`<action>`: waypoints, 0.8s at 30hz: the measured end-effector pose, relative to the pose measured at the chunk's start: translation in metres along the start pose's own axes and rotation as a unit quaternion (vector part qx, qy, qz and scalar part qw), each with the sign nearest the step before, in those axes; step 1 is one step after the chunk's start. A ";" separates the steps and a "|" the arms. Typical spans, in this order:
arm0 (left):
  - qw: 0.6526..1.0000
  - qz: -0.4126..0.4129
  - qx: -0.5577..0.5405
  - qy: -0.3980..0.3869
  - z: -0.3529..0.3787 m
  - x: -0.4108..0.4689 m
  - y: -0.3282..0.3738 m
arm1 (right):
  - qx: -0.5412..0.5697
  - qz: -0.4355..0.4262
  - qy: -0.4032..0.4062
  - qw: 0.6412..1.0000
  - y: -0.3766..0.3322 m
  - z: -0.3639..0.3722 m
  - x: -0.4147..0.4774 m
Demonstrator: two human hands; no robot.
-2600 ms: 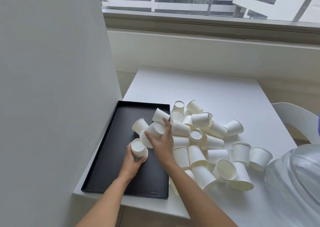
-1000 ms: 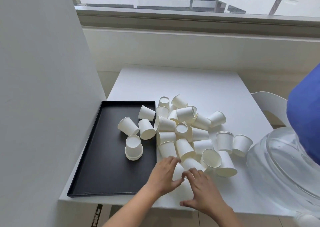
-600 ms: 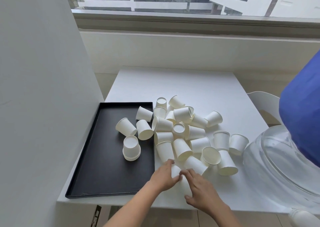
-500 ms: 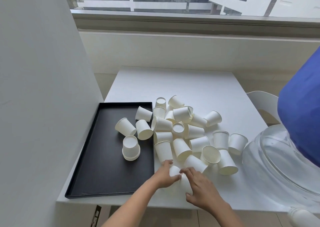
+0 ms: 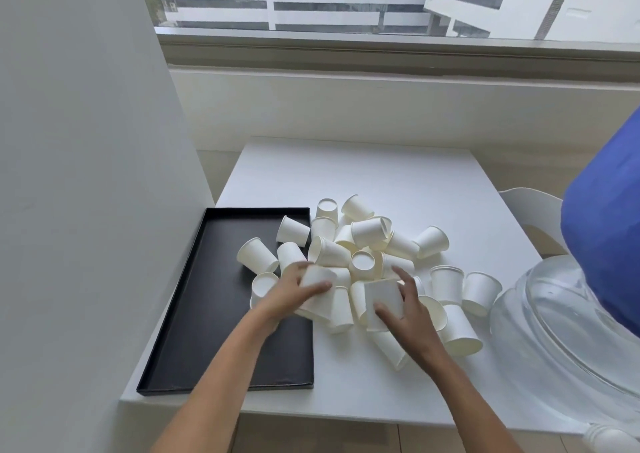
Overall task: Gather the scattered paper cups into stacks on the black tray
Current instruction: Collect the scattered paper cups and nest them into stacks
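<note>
Fingers of left hand are wrapped round one white cup, held over the right edge of the black tray. Right hand grasps a second cup, base toward camera, above the pile on the bench.

Step in hand is probably nesting these two, then adding them to the short stack on the tray, just left of the left hand. To do it well:
- Turn both cups the same way.
- Line up the axes and slide one in lightly. The thin paper walls would likely dent if squeezed.
- Keep forearms off the loose cups near the bench's front edge, since those could roll off.

Cups are plain white and tapered with a rolled rim. Most lie on their sides or upside down, heaped right of the tray. A few loose ones lie on the tray's far half. Task looks early, with most cups unstacked.
</note>
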State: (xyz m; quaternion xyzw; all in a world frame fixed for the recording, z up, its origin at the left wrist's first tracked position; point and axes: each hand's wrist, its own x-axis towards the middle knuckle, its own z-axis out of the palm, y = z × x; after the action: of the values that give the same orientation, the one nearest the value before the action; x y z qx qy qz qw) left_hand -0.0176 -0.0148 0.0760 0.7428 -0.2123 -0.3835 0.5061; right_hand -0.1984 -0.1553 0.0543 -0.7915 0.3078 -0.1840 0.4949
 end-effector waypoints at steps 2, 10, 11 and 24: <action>0.990 0.076 -0.018 0.115 -0.016 -0.003 0.007 | 0.100 0.014 0.030 0.994 -0.006 0.008 0.009; 0.920 0.210 -0.013 0.330 -0.048 0.002 -0.019 | 0.226 -0.019 0.069 0.972 -0.058 0.058 0.038; 0.923 0.205 -0.010 0.325 -0.047 0.004 -0.026 | 0.217 -0.038 0.065 0.973 -0.066 0.066 0.042; 0.969 0.085 -0.013 0.231 -0.033 0.018 -0.096 | -0.092 -0.196 -0.081 0.973 -0.081 0.159 0.060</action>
State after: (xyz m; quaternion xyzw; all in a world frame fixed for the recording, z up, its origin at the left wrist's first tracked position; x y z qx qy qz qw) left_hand 0.0127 0.0301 -0.0113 0.7840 -0.1470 -0.1601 0.5815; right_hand -0.0343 -0.0623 0.0557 -0.8909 0.1215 -0.1831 0.3975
